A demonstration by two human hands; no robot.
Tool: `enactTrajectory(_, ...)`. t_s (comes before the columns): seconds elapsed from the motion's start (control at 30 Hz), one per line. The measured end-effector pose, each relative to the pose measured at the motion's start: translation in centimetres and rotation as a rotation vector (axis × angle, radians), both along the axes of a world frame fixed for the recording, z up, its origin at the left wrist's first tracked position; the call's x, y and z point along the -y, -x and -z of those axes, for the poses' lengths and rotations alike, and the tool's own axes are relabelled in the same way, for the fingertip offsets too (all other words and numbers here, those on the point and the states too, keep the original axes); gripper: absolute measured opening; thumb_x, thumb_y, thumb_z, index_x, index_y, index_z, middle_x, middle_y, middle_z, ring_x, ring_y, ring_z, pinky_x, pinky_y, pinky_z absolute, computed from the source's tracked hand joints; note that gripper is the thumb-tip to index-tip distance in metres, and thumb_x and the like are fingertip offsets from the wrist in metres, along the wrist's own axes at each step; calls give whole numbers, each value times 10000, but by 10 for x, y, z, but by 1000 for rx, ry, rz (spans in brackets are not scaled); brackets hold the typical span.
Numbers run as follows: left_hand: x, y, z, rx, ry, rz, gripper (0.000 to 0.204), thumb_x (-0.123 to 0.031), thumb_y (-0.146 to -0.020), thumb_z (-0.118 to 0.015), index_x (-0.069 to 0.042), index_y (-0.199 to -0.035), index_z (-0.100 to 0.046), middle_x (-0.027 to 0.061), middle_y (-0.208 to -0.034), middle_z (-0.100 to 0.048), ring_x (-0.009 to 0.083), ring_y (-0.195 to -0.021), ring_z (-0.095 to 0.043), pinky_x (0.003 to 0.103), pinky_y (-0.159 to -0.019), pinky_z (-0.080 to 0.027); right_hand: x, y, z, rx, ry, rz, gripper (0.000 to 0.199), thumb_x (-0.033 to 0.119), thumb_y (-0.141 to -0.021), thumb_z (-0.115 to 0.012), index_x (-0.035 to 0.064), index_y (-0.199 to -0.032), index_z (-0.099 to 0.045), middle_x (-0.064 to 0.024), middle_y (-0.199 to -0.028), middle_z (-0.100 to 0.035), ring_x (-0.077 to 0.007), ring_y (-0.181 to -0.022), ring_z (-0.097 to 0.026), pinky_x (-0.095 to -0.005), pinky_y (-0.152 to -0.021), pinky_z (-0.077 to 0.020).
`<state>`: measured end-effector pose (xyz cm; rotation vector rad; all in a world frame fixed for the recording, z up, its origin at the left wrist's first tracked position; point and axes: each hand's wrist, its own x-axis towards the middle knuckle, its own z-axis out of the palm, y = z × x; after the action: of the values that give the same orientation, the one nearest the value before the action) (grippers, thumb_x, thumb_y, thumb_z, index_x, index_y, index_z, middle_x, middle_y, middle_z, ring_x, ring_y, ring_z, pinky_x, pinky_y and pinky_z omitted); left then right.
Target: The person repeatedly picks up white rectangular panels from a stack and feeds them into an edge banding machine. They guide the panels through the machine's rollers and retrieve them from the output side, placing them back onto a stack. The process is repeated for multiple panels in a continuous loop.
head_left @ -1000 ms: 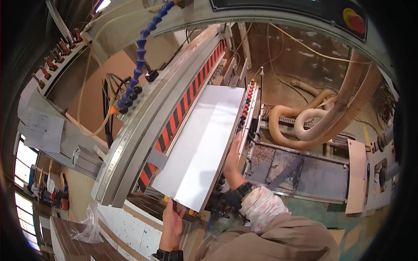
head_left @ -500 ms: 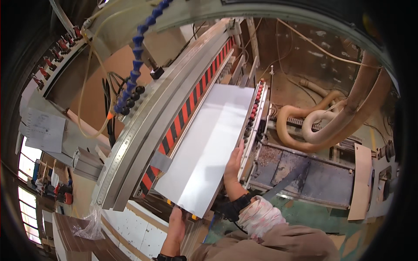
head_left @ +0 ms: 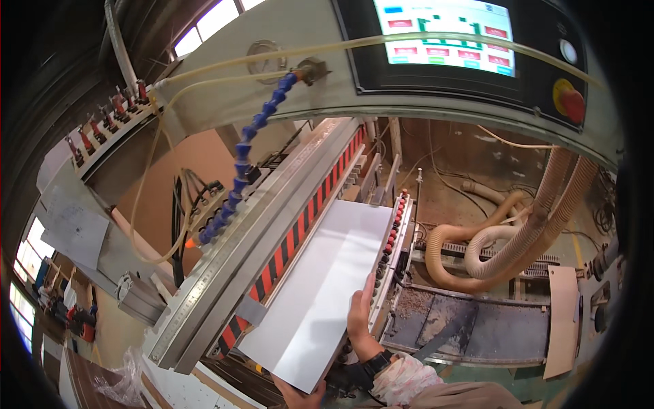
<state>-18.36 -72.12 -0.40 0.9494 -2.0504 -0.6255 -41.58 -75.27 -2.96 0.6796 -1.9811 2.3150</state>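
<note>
A long white panel [head_left: 320, 279] lies slanted on the machine, its left edge along a rail with red and black stripes [head_left: 279, 262]. My left hand [head_left: 297, 395], partly cut off by the lower edge of the picture, grips the panel's near end. At the panel's right edge is my right hand [head_left: 361, 324], closed on it with the thumb side at the top face and a finger reaching along the edge. Some of its fingers are hidden. Just beyond that edge runs a row of red and black rollers [head_left: 391, 238].
A control panel with a lit screen [head_left: 449, 41] and red stop button [head_left: 571, 102] spans the top. A blue jointed hose [head_left: 242, 153] hangs at the left. Ribbed ducts [head_left: 443, 255] curl at the right, above a dusty tray [head_left: 490, 327]. A metal beam [head_left: 225, 266] flanks the stripes.
My view has tilted up, bringing the screen and stop button into the picture. Both hands stay at the white panel, which appears lower in the picture now.
</note>
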Motion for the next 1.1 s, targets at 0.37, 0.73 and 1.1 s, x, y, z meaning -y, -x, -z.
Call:
enactTrajectory(0.37,17,-32,-24,156,-83,193,1030,-372,-588,-776,32,-1323,-179,256,-1287,-279,406,-1194,-289,453,-1002,-248,16,34,72,172,6,-48,526,299,-953,-330,-34,-1350,-237,-219,-1367,-304,-308,-1246,-319,-346,-1044,-226)
enactTrajectory(0.73,34,-209,9,-160,-648,234,602,-320,-784,-658,12,-1234,-437,169,-1101,-564,277,-1047,-526,390,-878,-424,-8,-7,8,-107,-348,195,547,332,-952,-325,-47,-1340,-248,-238,-1359,-302,-316,-1231,-337,-346,-1028,-254)
enactTrajectory(1.1,4,-287,85,193,-957,38,593,-451,-795,-600,-3,-1173,-512,170,-1125,-570,266,-1070,-528,356,-899,-417,-10,-8,24,-68,-306,142,573,365,-951,-319,-61,-1329,-258,-257,-1351,-300,-324,-1216,-356,-346,-1011,-282)
